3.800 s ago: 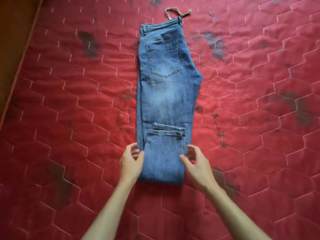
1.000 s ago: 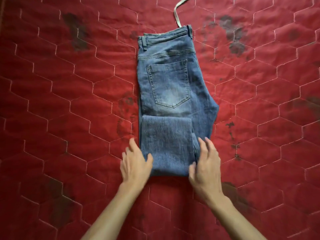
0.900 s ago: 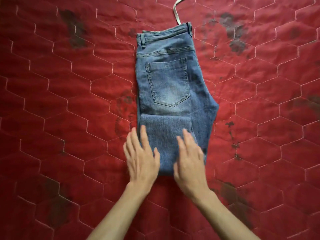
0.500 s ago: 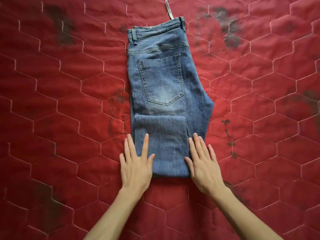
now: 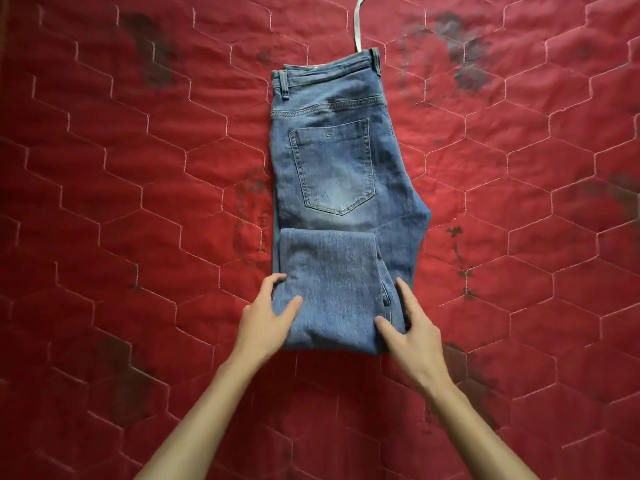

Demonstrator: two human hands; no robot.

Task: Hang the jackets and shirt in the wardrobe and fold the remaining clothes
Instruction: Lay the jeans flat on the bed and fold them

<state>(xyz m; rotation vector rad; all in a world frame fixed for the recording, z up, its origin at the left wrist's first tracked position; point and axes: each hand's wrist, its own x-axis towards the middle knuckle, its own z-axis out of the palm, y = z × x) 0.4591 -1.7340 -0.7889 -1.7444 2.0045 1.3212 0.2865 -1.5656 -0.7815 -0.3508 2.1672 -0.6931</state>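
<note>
Fingers (image 5: 277, 280) of left hand (image 5: 265, 323) and right hand (image 5: 417, 337) clamp the folded jeans (image 5: 339, 174) by both sides.

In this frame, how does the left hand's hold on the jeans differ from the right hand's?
The left hand grips the left edge of the folded jeans; the right hand grips the right edge. The left hand's fingers curl round the edge, while the right hand's lie straighter along it. Both have the thumb on top of the folded-up leg part, near its lower end.
</note>
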